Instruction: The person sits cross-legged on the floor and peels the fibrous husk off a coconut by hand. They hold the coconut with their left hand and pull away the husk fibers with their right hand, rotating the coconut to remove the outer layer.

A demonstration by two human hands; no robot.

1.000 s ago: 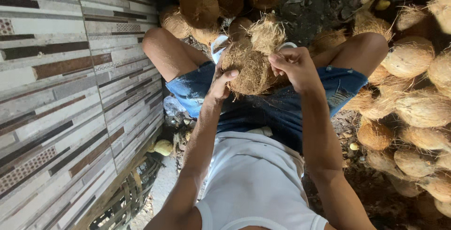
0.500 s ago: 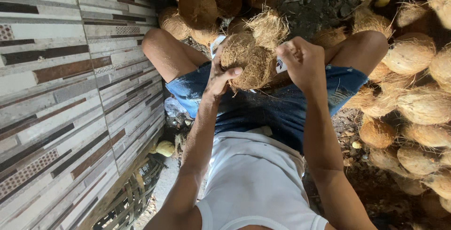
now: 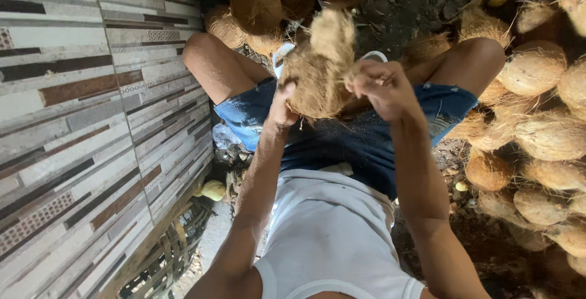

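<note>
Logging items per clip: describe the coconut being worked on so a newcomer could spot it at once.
Start at the seated person's blue denim shorts in the middle of the view. Just above the lap, the fibrous brown coconut sits between the left hand and the right hand. Unlike the coconuts piled on the ground to the right, it is held up off the ground, with a tuft of husk sticking upward.

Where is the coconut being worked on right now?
In the head view, the husked coconut sits upper centre, above the blue denim shorts, held between the left hand and the right hand, with the coconut pile to its right.
</note>
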